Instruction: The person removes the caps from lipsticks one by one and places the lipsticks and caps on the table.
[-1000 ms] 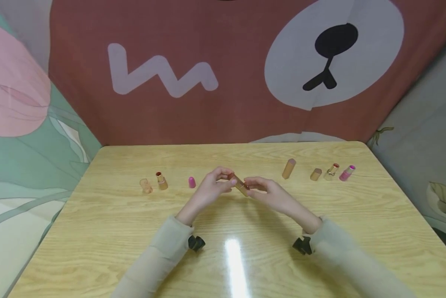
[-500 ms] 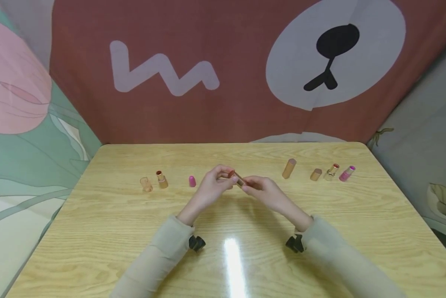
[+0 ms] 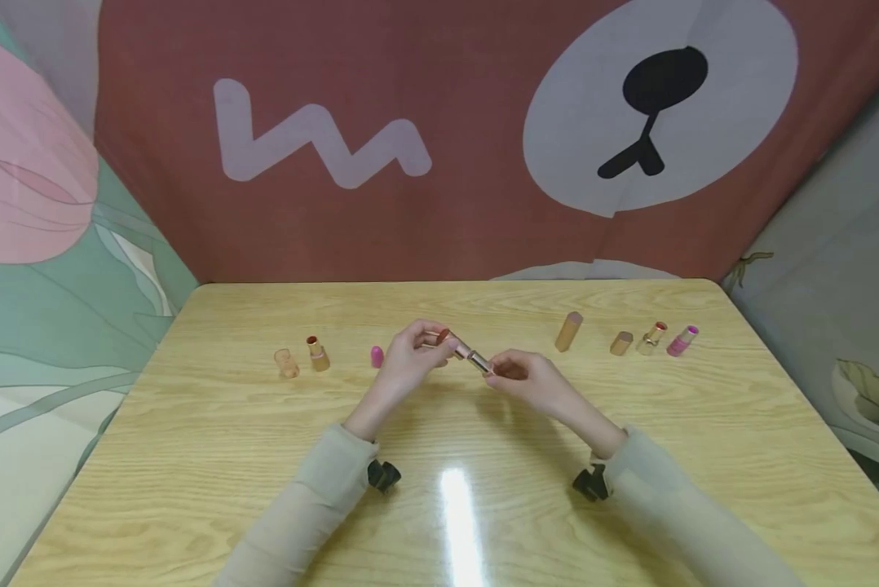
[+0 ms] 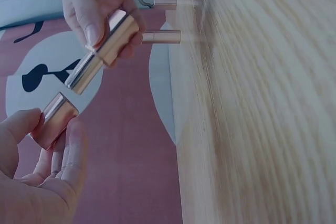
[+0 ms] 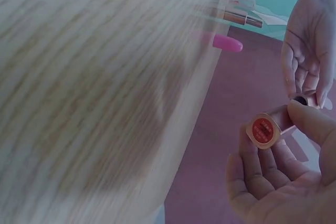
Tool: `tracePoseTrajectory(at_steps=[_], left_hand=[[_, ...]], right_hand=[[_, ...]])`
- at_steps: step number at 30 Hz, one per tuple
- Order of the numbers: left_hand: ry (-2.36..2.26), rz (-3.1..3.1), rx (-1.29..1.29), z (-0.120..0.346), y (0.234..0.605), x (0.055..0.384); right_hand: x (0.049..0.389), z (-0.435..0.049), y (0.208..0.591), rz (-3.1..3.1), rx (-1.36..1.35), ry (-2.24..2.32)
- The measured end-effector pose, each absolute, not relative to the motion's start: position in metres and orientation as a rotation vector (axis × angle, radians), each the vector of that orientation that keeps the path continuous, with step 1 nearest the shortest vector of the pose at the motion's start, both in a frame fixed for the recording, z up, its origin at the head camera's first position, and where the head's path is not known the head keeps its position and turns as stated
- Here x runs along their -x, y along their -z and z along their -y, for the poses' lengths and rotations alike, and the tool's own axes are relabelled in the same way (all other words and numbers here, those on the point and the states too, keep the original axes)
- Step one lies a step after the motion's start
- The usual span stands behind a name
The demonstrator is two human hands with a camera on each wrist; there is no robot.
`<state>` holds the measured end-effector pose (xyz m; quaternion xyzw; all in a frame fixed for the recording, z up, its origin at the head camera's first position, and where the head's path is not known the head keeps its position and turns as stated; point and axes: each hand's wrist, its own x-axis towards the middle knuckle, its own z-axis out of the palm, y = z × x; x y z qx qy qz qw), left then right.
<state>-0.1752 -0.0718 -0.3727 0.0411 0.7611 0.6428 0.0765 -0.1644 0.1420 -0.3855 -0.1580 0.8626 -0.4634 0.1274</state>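
Observation:
Over the middle of the table, my left hand (image 3: 408, 359) pinches a shiny rose-gold lipstick cap (image 4: 55, 121) between thumb and fingers. Facing it, my right hand (image 3: 535, 379) grips the lipstick tube (image 4: 118, 38), also rose gold. The tube's narrower metallic collar (image 4: 84, 74) points at the cap's end, and in the left wrist view a small gap parts them. A red round label (image 5: 263, 130) shows on the tube's base in the right wrist view. Both pieces tilt, held above the wood.
On the left stand a clear peach cap (image 3: 287, 364), an uncapped lipstick (image 3: 318, 354) and a pink cap (image 3: 377, 356). To the right are a tall tan lipstick (image 3: 569, 332), a short tan cap (image 3: 620, 343), a gold lipstick (image 3: 652, 337) and a magenta lipstick (image 3: 682, 341). A printed curtain (image 3: 476, 204) hangs behind the table.
My right hand first closes its grip on the lipstick, then shifts right with the tube. The cap in my left hand moves slightly left, and the metallic collar has come into view between them.

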Motion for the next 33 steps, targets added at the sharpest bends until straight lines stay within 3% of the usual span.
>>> tracePoseTrajectory(at_steps=[33], left_hand=[[-1.849, -2.361, -0.065, 0.088, 0.392, 0.19]], right_hand=[[0.173, -0.167, 0.373, -2.481, 0.324, 1.434]])
